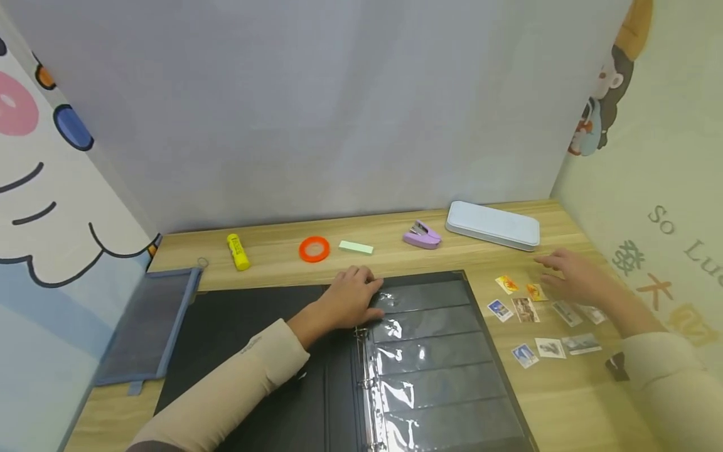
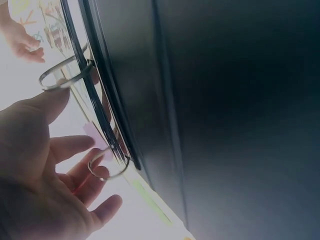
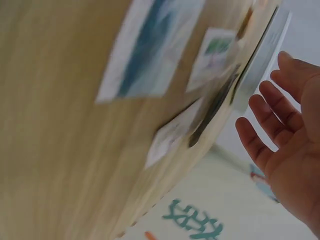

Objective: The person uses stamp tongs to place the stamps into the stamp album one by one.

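A black ring binder [image 1: 432, 351] lies spread on the table, its right side holding a clear page with several strip pockets. My left hand [image 1: 347, 298] rests near the top of its spine, thumb and fingers loosely spread. In the left wrist view, metal rings [image 2: 109, 167] stand beside the left hand's fingers [image 2: 75, 145]. To the right of the binder lie several small stamps [image 1: 525, 309], some orange, some blue or grey. My right hand [image 1: 582, 282] is over the far right stamps with relaxed fingers; in the right wrist view nothing shows between its fingers [image 3: 272, 115].
Along the back sit a yellow glue stick [image 1: 238, 252], an orange tape roll [image 1: 314, 249], a pale green strip [image 1: 356, 247], a purple stapler [image 1: 422, 235] and a light blue case [image 1: 493, 225]. A grey mesh pouch [image 1: 148, 323] lies left, partly beside the binder. Walls border the table.
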`<move>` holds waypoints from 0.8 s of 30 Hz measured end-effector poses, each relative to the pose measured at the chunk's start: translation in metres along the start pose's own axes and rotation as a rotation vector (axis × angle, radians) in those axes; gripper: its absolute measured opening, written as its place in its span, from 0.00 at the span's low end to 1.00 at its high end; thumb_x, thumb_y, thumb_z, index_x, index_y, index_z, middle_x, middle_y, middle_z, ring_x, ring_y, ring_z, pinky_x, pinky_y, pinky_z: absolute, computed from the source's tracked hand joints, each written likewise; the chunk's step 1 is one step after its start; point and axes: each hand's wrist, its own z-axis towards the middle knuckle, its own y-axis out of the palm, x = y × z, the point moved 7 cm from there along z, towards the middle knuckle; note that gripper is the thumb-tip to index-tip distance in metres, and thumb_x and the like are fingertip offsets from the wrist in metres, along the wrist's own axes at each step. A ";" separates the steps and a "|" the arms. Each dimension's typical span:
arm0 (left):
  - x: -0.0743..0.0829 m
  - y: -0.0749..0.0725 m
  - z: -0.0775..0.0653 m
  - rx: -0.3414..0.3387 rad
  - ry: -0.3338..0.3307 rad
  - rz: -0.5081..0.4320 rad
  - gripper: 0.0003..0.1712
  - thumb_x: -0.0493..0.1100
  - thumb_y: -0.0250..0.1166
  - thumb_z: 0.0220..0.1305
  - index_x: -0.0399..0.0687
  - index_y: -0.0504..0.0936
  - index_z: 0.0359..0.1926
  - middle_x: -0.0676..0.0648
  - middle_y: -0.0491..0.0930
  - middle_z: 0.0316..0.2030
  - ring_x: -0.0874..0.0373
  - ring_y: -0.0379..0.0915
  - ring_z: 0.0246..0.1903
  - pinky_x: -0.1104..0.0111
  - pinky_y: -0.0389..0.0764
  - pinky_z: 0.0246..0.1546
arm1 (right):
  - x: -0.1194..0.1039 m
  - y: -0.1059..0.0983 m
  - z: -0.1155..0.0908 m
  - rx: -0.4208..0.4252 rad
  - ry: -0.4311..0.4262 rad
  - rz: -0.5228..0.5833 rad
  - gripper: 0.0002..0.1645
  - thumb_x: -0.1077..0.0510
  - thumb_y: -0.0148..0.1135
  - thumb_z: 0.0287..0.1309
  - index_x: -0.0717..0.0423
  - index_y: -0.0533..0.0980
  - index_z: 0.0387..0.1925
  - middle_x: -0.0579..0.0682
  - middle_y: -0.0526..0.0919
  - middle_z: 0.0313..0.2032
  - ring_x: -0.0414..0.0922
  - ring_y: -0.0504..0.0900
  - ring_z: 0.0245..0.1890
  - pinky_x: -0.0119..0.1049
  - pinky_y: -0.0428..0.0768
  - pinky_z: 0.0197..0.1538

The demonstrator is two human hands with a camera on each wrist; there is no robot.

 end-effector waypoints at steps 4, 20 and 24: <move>0.003 0.005 -0.001 -0.033 -0.013 0.039 0.40 0.66 0.63 0.57 0.48 0.73 0.63 0.46 0.73 0.55 0.50 0.67 0.55 0.52 0.70 0.57 | 0.022 0.004 -0.005 -0.063 0.084 -0.024 0.28 0.56 0.59 0.61 0.65 0.70 0.60 0.71 0.75 0.51 0.64 0.77 0.47 0.60 0.75 0.48; 0.004 0.010 0.000 -0.048 -0.074 0.046 0.40 0.67 0.64 0.55 0.49 0.74 0.62 0.47 0.74 0.55 0.51 0.68 0.55 0.54 0.70 0.56 | 0.037 0.006 -0.015 -0.058 0.083 -0.069 0.19 0.61 0.61 0.56 0.64 0.78 0.50 0.62 0.84 0.40 0.58 0.82 0.40 0.56 0.78 0.45; 0.003 0.009 0.001 -0.038 -0.072 0.048 0.40 0.68 0.64 0.54 0.49 0.76 0.60 0.46 0.74 0.53 0.51 0.69 0.53 0.54 0.71 0.56 | 0.035 0.002 -0.012 -0.042 0.086 -0.102 0.18 0.61 0.60 0.57 0.64 0.78 0.49 0.64 0.84 0.42 0.60 0.82 0.41 0.57 0.77 0.46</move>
